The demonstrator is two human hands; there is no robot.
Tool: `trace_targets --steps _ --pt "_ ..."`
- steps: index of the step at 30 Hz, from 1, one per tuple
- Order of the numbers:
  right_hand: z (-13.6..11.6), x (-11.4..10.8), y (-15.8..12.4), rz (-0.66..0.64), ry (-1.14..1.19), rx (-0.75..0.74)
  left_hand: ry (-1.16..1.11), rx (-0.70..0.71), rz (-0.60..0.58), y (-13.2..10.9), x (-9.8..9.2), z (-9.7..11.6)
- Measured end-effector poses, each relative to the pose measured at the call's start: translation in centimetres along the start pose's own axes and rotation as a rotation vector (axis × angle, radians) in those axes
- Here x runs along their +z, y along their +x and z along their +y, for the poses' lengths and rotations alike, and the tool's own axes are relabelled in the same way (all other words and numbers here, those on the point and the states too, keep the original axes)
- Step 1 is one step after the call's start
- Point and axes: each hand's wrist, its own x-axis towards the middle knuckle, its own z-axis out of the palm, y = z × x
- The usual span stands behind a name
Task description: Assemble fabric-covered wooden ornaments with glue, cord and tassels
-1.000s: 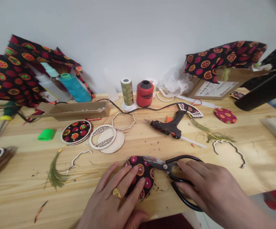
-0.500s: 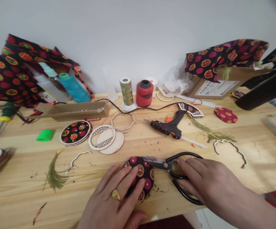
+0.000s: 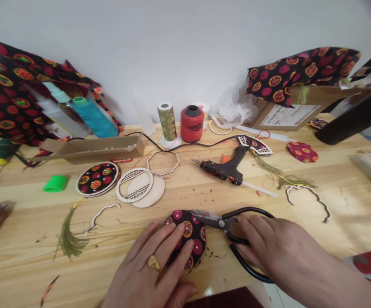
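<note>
A round piece of black fabric with red and orange circles and small beads [image 3: 187,231] lies near the table's front edge. My left hand [image 3: 159,261], with a gold ring, holds it down, fingers spread across its top and thumb by its near side. Black-handled scissors [image 3: 221,223] are in my right hand [image 3: 268,239], fingers wrapped round the handles. Their blades look closed or nearly so, and the tips rest at the fabric's upper right edge. Small dark scraps lie on the wood just right of the fabric.
Beyond my hands lie a glue gun [image 3: 225,169], a lattice wooden ring [image 3: 134,185], a wooden octagon frame [image 3: 177,161] and a beaded fabric disc [image 3: 98,179]. Green tassels [image 3: 69,235] flank them. Thread spools [image 3: 191,124] and a cardboard box [image 3: 288,113] stand by the wall.
My view has shifted slightly, so the things on the table sit a little further left. Both hands, the scissors and the fabric stay in almost the same places relative to each other.
</note>
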Motion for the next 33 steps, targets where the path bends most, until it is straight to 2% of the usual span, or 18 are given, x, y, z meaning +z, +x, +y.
trace_targets --steps 4,11,15,19,24,29,33 --pt "0.0 0.0 0.0 -0.007 -0.029 -0.029 0.021 0.01 -0.013 0.3 -0.6 -0.2" --pt "0.0 -0.2 -0.1 -0.05 -0.024 -0.042 0.011 0.006 -0.035 0.5 -0.6 -0.1" --pt "0.1 -0.3 0.3 -0.005 0.021 -0.015 0.018 0.02 -0.035 0.6 -0.8 -0.1" --pt "0.8 -0.2 0.6 0.076 0.161 0.095 0.033 0.022 -0.024 0.7 -0.8 -0.2" --pt "1.4 -0.3 0.0 0.008 0.337 0.289 0.049 0.036 -0.035 0.4 -0.6 -0.3" --pt "1.1 -0.7 -0.4 -0.01 0.442 0.327 0.054 0.049 -0.038 0.3 -0.6 -0.2" --pt "1.3 -0.8 -0.3 -0.09 0.541 0.348 0.056 0.054 -0.037 0.3 -0.6 -0.2"
